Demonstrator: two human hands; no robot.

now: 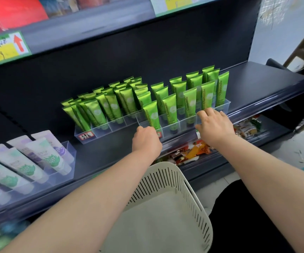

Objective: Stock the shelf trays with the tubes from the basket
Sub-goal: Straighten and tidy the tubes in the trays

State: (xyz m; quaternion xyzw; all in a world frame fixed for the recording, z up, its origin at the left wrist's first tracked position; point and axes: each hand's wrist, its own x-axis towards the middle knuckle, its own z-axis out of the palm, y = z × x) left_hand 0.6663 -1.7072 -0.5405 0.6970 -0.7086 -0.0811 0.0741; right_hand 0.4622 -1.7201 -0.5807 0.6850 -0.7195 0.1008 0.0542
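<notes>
Head view: stocking looks done, slotted white plastic basket (167, 207) empty, green tubes (169, 108) filling clear trays (175, 127), both hands' curled fingers (207, 113) gripping the right tray's front.

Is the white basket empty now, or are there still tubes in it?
Empty: the basket shows only its bare pale floor, no tubes.

Both your bare forearms reach forward and up, spread apart; your left hand (146, 139) is knuckles-up, fingers curled down and out of sight; your right hand (213, 125) is palm-down, fingers (207, 111) bent forward, thumb out to the left.
</notes>
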